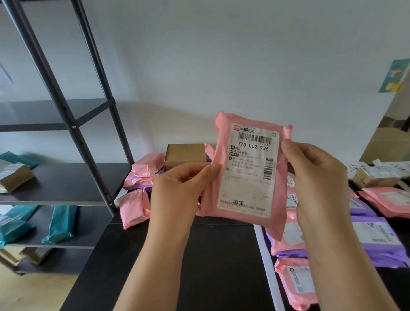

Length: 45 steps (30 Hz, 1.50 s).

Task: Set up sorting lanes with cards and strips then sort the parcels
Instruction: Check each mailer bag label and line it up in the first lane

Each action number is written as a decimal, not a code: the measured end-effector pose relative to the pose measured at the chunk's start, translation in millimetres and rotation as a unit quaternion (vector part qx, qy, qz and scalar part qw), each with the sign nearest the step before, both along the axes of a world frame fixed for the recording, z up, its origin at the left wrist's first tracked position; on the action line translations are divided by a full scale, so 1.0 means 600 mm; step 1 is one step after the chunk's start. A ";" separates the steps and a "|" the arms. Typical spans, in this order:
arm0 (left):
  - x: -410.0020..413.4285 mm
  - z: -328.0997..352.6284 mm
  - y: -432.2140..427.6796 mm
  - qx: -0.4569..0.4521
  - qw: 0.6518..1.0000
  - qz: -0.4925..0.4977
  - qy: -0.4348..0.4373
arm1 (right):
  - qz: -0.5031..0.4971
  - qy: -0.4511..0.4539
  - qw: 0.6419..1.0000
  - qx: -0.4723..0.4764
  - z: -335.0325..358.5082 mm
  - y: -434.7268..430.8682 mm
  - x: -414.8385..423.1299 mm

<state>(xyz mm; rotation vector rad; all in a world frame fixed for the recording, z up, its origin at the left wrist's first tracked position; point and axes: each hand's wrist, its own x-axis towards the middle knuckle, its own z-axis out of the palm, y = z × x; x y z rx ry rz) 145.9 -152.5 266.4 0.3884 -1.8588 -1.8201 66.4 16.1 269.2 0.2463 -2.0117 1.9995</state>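
Head view: the left hand and right hand pinch a pink parcel by its side edges with curled fingers, upright above the dark bench, its label best read fully before choosing a lane by the white strip.

We see the left hand and right hand holding a pink parcel upright above the black table, label facing us. Pink and purple parcels lie beside a white strip on the right.

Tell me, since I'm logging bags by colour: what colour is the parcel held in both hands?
The parcel is pink, seen best in the head view.
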 end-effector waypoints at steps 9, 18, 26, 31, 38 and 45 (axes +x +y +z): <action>-0.024 -0.006 -0.015 0.146 0.988 0.053 0.006 | 0.095 -0.059 0.987 0.113 -0.017 0.006 0.013; -0.045 -0.019 -0.026 0.278 0.960 0.022 -0.033 | 0.098 -0.071 0.986 0.115 -0.006 0.003 0.022; -0.044 -0.010 -0.023 0.385 0.923 -0.016 -0.013 | 0.082 -0.072 0.989 0.096 -0.012 0.004 0.023; -0.041 -0.009 -0.017 0.401 0.915 -0.039 0.015 | 0.068 -0.058 0.992 0.090 -0.008 0.009 0.025; -0.040 -0.010 -0.018 0.400 0.914 -0.061 0.024 | 0.072 -0.047 0.992 0.094 -0.003 0.016 0.028; -0.027 -0.018 -0.020 0.289 0.956 -0.054 -0.014 | 0.095 -0.038 0.990 0.098 -0.007 0.025 0.040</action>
